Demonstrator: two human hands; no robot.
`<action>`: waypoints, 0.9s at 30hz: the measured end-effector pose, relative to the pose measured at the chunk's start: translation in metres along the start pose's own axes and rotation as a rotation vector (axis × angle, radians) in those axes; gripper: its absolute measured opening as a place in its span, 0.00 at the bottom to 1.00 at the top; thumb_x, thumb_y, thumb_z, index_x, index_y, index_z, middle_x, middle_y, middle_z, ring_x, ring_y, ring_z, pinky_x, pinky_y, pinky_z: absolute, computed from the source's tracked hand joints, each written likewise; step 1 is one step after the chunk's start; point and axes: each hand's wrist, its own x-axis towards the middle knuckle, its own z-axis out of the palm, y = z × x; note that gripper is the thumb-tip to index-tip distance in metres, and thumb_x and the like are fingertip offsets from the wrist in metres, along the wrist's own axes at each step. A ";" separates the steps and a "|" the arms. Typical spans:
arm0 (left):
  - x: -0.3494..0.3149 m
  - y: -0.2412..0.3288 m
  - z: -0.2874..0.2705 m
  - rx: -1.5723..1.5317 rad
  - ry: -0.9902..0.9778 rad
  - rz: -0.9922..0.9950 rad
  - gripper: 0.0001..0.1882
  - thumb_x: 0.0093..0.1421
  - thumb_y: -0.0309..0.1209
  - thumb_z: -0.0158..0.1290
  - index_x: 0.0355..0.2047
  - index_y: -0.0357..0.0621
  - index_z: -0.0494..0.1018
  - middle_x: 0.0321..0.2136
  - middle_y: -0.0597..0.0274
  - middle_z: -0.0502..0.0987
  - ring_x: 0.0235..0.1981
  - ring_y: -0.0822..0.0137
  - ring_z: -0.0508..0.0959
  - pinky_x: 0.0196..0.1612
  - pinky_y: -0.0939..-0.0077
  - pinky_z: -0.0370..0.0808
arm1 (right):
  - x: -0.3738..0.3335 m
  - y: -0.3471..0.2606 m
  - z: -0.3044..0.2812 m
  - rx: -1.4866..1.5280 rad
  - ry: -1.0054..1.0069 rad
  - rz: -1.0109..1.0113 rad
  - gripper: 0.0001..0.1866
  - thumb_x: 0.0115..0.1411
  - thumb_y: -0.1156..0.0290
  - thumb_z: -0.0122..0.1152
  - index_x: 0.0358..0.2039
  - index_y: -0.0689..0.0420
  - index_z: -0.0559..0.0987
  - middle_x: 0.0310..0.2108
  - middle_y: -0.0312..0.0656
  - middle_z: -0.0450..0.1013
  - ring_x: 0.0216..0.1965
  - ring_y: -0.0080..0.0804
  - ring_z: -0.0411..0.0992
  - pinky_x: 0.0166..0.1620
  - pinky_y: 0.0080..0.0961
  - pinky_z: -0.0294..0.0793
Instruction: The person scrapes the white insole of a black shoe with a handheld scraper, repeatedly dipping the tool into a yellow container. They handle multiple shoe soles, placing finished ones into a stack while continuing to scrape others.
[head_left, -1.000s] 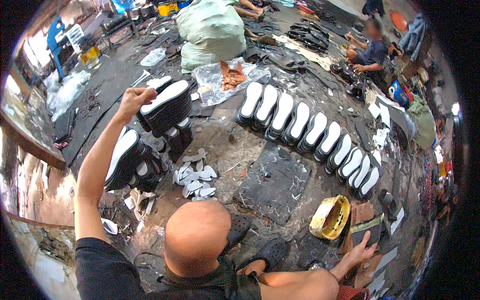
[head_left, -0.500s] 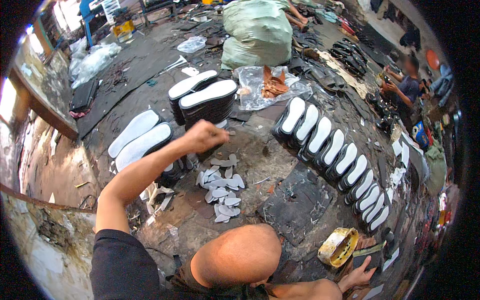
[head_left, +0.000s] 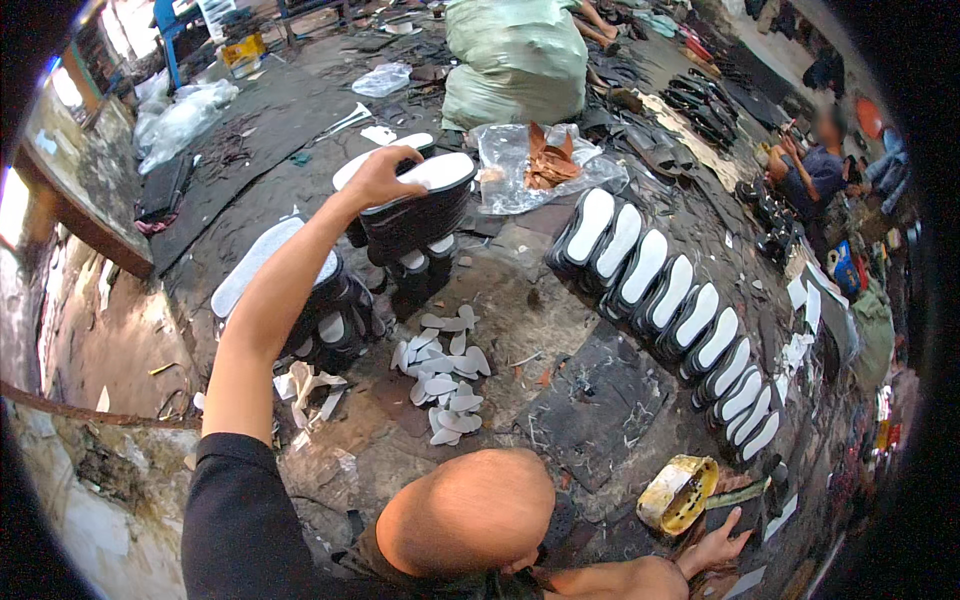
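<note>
My left hand (head_left: 380, 180) reaches far forward, its thumb and fingers curved around the near end of a white-topped insole (head_left: 446, 171). That insole lies on a tall dark stack (head_left: 415, 230) of the same shape, beside a second white-topped stack. Low on the right, my right hand (head_left: 715, 550) has its fingers apart and holds nothing. It is next to a round yellowish glue tin (head_left: 678, 495) and a flat greenish stick (head_left: 740, 494). In front of my knee lies a heap of small grey-white rounded pieces (head_left: 440, 385).
White-topped insole stacks (head_left: 644, 273) run in a curved row on the right. Another pair (head_left: 262, 265) stands left, partly behind my forearm. Farther off are a clear plastic sheet with brown scraps (head_left: 550, 160) and a big pale-green sack (head_left: 515, 65). A person (head_left: 815, 170) sits at far right.
My left hand has moved forward and up from above the floor near the grey-white pieces to the top of the insole stack. My right hand stays beside the tin.
</note>
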 end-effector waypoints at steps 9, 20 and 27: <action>0.036 -0.008 0.043 0.467 -0.134 -0.226 0.48 0.29 0.44 0.77 0.51 0.49 0.65 0.46 0.43 0.74 0.52 0.41 0.72 0.54 0.51 0.72 | -0.031 -0.044 -0.008 0.018 0.098 0.068 0.23 0.64 0.70 0.64 0.57 0.66 0.73 0.51 0.46 0.76 0.45 0.33 0.75 0.47 0.30 0.77; 0.021 0.001 0.057 0.417 -0.196 -0.321 0.53 0.31 0.31 0.75 0.56 0.56 0.53 0.51 0.42 0.67 0.48 0.34 0.76 0.49 0.45 0.77 | -0.019 0.008 -0.012 0.271 -0.033 0.013 0.21 0.64 0.68 0.64 0.53 0.66 0.75 0.49 0.45 0.76 0.44 0.31 0.74 0.47 0.31 0.76; 0.020 0.038 0.027 0.351 -0.113 -0.235 0.49 0.32 0.30 0.68 0.55 0.53 0.54 0.51 0.41 0.72 0.50 0.39 0.75 0.51 0.51 0.75 | -0.022 0.003 -0.020 0.260 -0.027 0.082 0.22 0.64 0.65 0.65 0.53 0.67 0.75 0.48 0.46 0.76 0.44 0.32 0.74 0.48 0.30 0.76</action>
